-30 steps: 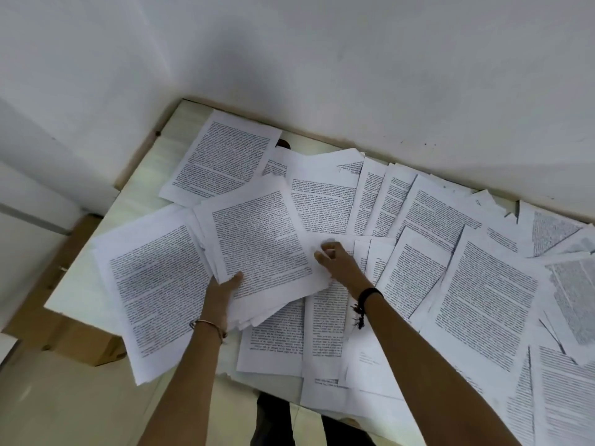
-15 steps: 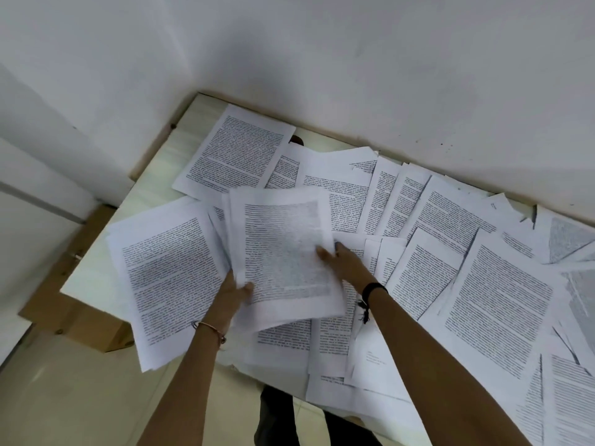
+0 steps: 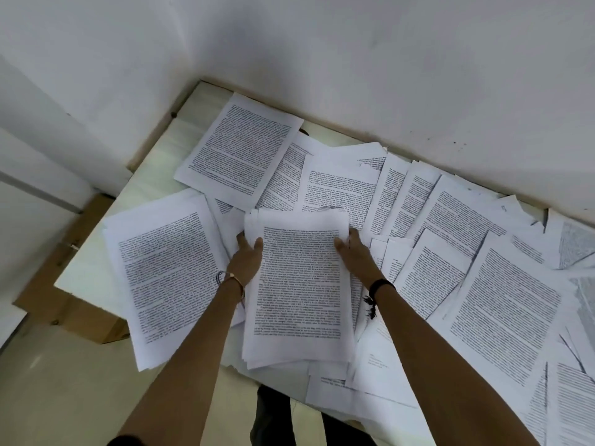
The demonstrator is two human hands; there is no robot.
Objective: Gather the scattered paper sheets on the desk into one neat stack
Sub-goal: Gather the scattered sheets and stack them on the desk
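A thick stack of printed sheets (image 3: 299, 284) lies squared up at the middle of the desk (image 3: 151, 185). My left hand (image 3: 246, 259) grips its left edge, thumb on top. My right hand (image 3: 355, 252) holds the right edge near the top corner. Loose printed sheets are spread all around: one large sheet (image 3: 167, 272) hangs over the left front edge, another sheet (image 3: 240, 146) lies at the back left, and several overlapping sheets (image 3: 483, 284) cover the right side.
White walls (image 3: 354, 59) close the desk at the back and left. A brown cardboard box (image 3: 80, 313) stands on the floor under the left corner. Some sheets overhang the front edge above the tiled floor (image 3: 64, 397).
The stack has turned from tilted to straight and shifted toward the front middle. Both hands moved from its lower edge to its two sides.
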